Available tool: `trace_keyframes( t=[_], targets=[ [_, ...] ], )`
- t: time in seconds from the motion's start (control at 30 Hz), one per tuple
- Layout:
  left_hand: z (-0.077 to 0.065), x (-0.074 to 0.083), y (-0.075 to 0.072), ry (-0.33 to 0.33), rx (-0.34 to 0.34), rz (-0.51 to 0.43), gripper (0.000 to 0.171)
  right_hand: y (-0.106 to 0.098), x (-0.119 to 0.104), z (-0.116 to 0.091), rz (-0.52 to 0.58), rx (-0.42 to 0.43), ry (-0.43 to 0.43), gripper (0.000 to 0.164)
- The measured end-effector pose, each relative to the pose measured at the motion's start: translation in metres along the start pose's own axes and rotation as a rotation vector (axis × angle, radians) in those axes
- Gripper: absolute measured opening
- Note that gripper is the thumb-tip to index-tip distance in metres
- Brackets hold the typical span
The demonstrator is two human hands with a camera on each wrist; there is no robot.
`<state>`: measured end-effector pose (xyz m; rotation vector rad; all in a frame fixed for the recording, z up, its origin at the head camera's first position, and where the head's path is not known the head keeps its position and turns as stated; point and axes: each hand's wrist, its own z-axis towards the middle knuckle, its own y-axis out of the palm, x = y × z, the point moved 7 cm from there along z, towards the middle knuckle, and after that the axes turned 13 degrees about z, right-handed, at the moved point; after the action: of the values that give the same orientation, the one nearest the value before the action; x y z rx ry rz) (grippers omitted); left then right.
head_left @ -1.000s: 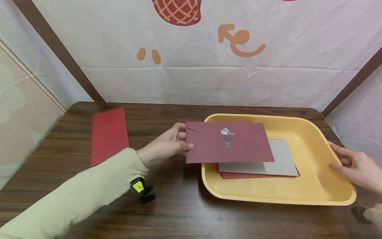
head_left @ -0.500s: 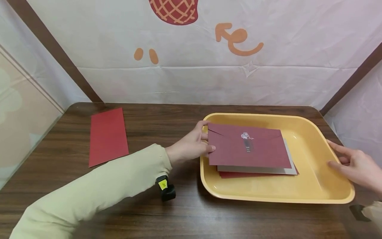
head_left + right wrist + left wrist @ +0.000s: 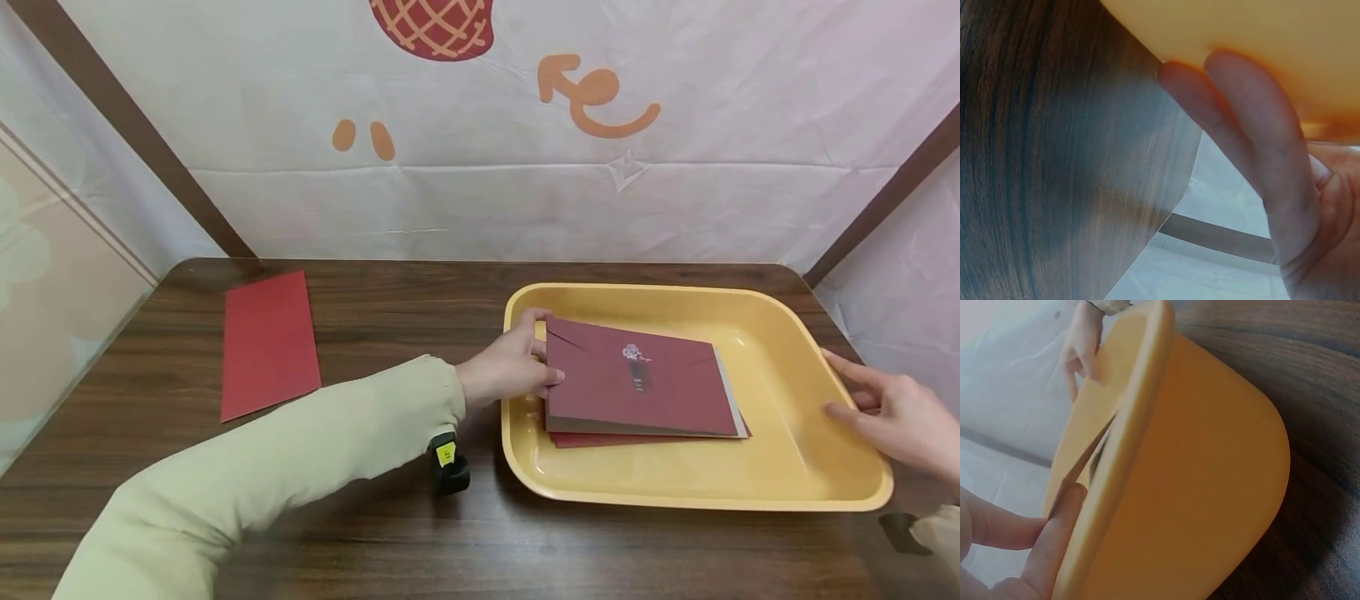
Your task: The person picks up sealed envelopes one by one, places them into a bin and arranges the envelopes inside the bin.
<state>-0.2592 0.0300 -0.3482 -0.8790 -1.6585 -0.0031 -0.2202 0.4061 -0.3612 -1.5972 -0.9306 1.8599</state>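
Note:
In the head view a dark red envelope (image 3: 600,392) with a silver flower print lies close over a small stack in the yellow tray (image 3: 697,496). My left hand (image 3: 510,362) pinches its left end between thumb and fingers, just inside the tray's left wall. Beneath it peek a pale grey edge (image 3: 731,392) and a red envelope (image 3: 592,440). At the tray's right rim my right hand (image 3: 892,408) grips the wall, thumb inside. Seen from the right wrist, two fingers (image 3: 1260,119) press against the tray's outer side.
A plain red envelope (image 3: 270,350) lies at the left of the dark wooden table (image 3: 390,317). Behind the table hangs a printed white cloth (image 3: 480,208). The left wrist carries a small black camera (image 3: 448,467).
My left hand has moved right and lowered the dark red envelope from above the tray's left rim onto the stack's area inside. The right hand has stayed at the rim.

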Motion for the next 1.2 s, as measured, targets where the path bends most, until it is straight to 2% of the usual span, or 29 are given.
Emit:
trace_keyframes(
  t=[0.3,0.47,0.67,0.77,1.03,1.2],
  targets=[
    [0.007,0.004,0.001,-0.026,0.022,0.181,0.077,0.0,-0.001,0.001,-0.013,0.002,0.017,0.064],
    [0.012,0.005,0.002,-0.093,0.017,0.312,0.073,0.001,-0.001,0.0,-0.019,0.008,0.017,0.064],
    [0.02,0.004,0.006,-0.183,-0.015,0.501,0.083,0.0,-0.001,0.0,-0.012,0.027,-0.001,0.064],
    [0.024,0.003,0.008,-0.213,-0.026,0.563,0.085,0.0,-0.002,0.0,-0.003,0.027,-0.002,0.064],
    [0.031,0.002,0.011,-0.248,0.022,0.61,0.065,0.0,-0.001,0.001,0.024,0.02,0.009,0.064],
    [0.031,0.001,0.013,-0.278,0.015,0.603,0.071,0.0,-0.001,0.0,0.015,0.016,0.016,0.064]
  ],
)
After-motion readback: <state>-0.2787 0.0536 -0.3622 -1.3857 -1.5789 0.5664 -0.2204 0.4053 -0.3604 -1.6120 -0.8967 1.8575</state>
